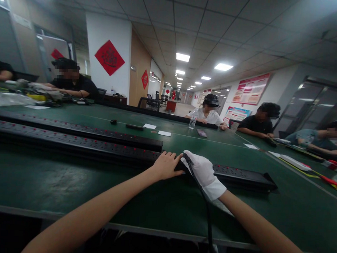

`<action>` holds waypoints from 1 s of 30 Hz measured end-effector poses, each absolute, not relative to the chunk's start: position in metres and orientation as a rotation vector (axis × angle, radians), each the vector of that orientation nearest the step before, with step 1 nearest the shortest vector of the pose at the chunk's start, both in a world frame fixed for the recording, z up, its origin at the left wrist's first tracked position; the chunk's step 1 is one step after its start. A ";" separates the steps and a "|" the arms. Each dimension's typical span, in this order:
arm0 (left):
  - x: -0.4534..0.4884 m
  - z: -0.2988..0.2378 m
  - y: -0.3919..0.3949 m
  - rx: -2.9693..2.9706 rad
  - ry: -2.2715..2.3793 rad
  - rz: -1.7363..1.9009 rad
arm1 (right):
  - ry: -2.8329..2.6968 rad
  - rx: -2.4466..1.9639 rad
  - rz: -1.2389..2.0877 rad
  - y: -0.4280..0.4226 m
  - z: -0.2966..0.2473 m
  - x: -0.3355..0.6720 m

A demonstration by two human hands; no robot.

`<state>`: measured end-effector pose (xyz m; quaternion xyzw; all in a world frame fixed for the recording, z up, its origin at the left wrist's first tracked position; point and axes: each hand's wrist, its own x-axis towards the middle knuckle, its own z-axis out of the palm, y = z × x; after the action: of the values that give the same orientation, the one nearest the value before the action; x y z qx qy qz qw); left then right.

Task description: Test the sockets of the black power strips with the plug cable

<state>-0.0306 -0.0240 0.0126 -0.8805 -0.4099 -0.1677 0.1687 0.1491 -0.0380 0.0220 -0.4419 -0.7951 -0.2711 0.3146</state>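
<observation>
A long black power strip (107,145) with red switches lies across the green table in front of me. My left hand (168,166), bare, rests over the strip near its middle, fingers across the top and thumb along the near side. Close beside it, my right hand (201,172) wears a white glove and is closed around the end of a black cable (206,201). The cable hangs down over the table's front edge. Whatever is at the cable's end is mostly hidden by the glove. The strip continues to the right, past the glove, to its end cap.
A second black power strip (74,127) lies just behind the first. Farther back are a short black bar (134,127), white papers (164,133) and a water bottle (192,121). Several people sit around the table (143,203). A white power strip (294,162) lies on the right.
</observation>
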 end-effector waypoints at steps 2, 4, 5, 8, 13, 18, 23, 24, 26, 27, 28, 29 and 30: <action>-0.031 0.013 -0.024 -2.509 -1.173 -0.468 | -2.086 -1.178 -0.764 -0.041 0.019 0.149; -0.032 0.013 -0.024 -2.512 -1.183 -0.460 | -2.090 -1.174 -0.783 -0.044 0.017 0.150; -0.032 0.013 -0.024 -2.513 -1.186 -0.458 | -2.100 -1.163 -0.778 -0.045 0.016 0.151; -0.032 0.013 -0.024 -2.516 -1.179 -0.457 | -2.131 -1.109 -0.735 -0.045 0.013 0.155; -0.031 0.014 -0.025 -2.510 -1.161 -0.448 | -2.153 -1.053 -0.685 -0.040 0.009 0.158; -0.031 0.014 -0.024 -2.503 -1.156 -0.438 | -2.125 -1.080 -0.631 -0.039 0.005 0.154; -0.032 0.012 -0.023 -2.512 -1.145 -0.440 | -2.131 -1.082 -0.498 -0.043 0.004 0.151; -0.032 0.011 -0.022 -2.515 -1.141 -0.440 | -2.133 -1.079 -0.471 -0.043 0.004 0.151; -0.032 0.011 -0.021 -2.519 -1.136 -0.437 | -2.135 -1.071 -0.430 -0.043 0.005 0.152; -0.032 0.011 -0.021 -2.522 -1.135 -0.436 | -2.137 -1.066 -0.413 -0.043 0.005 0.152; -0.032 0.011 -0.021 -2.525 -1.134 -0.435 | -2.139 -1.061 -0.395 -0.043 0.005 0.152; -0.032 0.011 -0.021 -2.527 -1.134 -0.434 | -2.141 -1.058 -0.378 -0.043 0.006 0.153; -0.032 0.011 -0.021 -2.528 -1.136 -0.433 | -2.142 -1.056 -0.363 -0.043 0.006 0.153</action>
<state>-0.0324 -0.0213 0.0109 -0.8885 -0.3993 -0.1521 0.1673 0.1533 -0.0431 0.0062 -0.4087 -0.8290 -0.1406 0.3550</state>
